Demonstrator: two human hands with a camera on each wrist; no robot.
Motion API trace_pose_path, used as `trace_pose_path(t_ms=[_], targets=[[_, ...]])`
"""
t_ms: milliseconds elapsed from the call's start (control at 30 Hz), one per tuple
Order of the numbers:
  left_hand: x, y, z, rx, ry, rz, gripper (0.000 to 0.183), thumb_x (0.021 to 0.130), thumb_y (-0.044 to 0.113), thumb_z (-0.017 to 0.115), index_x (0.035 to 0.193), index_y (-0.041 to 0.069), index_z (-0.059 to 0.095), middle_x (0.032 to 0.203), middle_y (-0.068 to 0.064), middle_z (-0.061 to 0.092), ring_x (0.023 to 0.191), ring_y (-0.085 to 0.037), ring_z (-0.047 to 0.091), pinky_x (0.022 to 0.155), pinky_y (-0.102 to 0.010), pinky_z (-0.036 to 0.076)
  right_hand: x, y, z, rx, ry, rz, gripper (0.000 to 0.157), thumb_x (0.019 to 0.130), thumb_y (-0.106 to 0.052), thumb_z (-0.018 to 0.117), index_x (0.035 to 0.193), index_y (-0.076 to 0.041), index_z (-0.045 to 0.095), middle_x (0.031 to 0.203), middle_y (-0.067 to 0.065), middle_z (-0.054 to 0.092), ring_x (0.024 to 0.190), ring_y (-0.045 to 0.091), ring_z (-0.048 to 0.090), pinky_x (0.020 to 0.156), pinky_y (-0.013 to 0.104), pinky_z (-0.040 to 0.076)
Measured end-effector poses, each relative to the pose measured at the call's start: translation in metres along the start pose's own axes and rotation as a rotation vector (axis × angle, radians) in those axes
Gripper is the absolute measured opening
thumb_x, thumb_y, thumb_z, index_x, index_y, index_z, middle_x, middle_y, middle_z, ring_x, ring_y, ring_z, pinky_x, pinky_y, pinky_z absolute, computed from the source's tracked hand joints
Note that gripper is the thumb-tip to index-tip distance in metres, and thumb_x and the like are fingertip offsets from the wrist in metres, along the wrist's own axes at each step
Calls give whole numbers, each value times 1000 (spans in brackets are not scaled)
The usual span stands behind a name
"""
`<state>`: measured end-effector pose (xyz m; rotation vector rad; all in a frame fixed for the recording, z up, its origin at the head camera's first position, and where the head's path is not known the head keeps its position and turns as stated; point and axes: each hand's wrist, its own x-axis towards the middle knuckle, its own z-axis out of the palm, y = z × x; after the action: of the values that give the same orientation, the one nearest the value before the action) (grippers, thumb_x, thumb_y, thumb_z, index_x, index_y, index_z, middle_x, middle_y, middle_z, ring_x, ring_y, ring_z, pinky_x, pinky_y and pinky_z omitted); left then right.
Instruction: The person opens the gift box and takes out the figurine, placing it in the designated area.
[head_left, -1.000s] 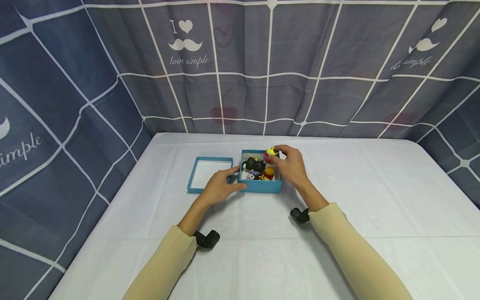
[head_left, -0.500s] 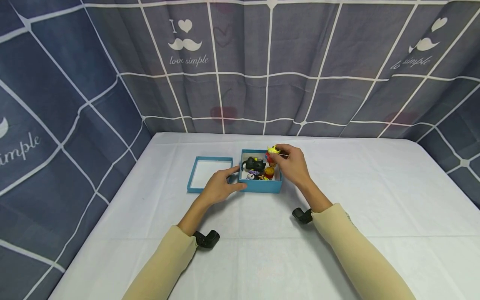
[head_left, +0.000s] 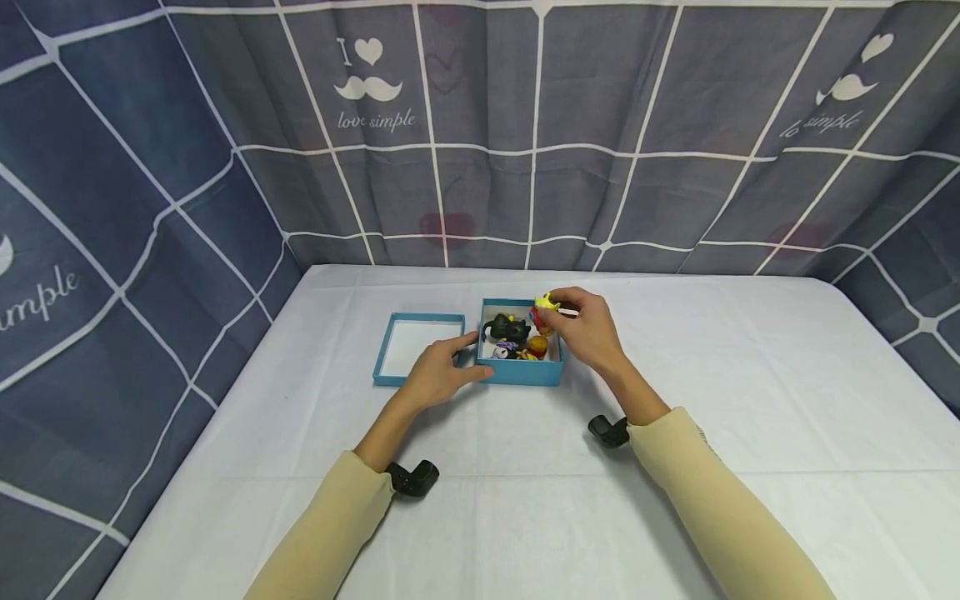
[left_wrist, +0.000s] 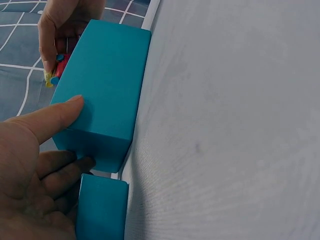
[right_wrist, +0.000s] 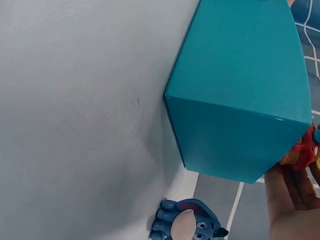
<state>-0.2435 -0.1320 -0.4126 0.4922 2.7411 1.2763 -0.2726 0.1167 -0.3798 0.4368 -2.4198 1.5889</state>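
Observation:
My right hand (head_left: 591,335) pinches a small red, yellow and blue toy figurine (head_left: 541,315) at the back right corner of an uncovered blue box (head_left: 521,373). In the left wrist view the yellow tip of this figurine (left_wrist: 49,80) shows below the fingers. My left hand (head_left: 437,375) holds the box's near left corner, thumb against the front wall and fingers along the left side. Inside the box lie a black figurine (head_left: 510,328), an orange and red one (head_left: 538,343) and other small toys, partly overlapping.
A blue-rimmed lid (head_left: 383,350) lies inside up, left of the box, partly behind my left hand. In the right wrist view a blue donkey figurine (right_wrist: 182,222) stands on the white tablecloth beyond the box's right end. A grey checked curtain (head_left: 487,200) hangs behind the table.
My right hand has shifted slightly to the right with the figurine, whose red body shows a little differently. My left hand, the box and the lid stay practically still.

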Motion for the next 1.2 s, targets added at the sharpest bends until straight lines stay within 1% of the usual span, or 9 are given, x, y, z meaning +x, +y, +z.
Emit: trace_pose_path(t_ms=[167,400,700,800,1033,1200], targets=[[0,0,0,5,2,3,72,88,34,75,147,5,46,148,-17,45,139,-33,36,108,-51,36,0,1,-1,10,-3,-9,32,92,-10,69,118,9,65,118,22,64,111,33,60,94,44,51],[0,0,0,6,1,-14,73,88,34,76,148,7,45,149,-15,44,140,-32,36,109,-50,34,0,2,-2,23,-10,-20,34,92,-9,69,119,10,65,119,23,63,112,34,60,95,43,50],[0,0,0,6,-4,4,72,88,33,76,148,5,45,149,-16,44,139,-33,36,108,-51,35,-1,2,-8,4,-1,25,36,94,-16,67,121,6,66,116,21,65,109,31,61,93,45,50],[0,1,0,7,-3,5,72,88,32,76,147,5,45,148,-16,45,139,-34,36,109,-52,34,-1,1,-11,6,2,20,35,95,-18,66,121,6,66,113,21,66,107,30,61,90,42,49],[-1,1,0,6,2,-11,72,88,33,76,147,6,46,148,-16,44,139,-33,36,109,-51,35,-3,-1,-19,29,2,-11,32,94,-19,68,117,3,69,107,17,69,97,22,63,82,28,50],[-1,2,0,4,2,-17,72,88,32,76,147,6,46,148,-16,45,139,-34,36,109,-51,35,-4,-1,-23,50,-9,-34,29,93,-18,70,115,2,70,102,17,70,90,19,64,79,23,51]])
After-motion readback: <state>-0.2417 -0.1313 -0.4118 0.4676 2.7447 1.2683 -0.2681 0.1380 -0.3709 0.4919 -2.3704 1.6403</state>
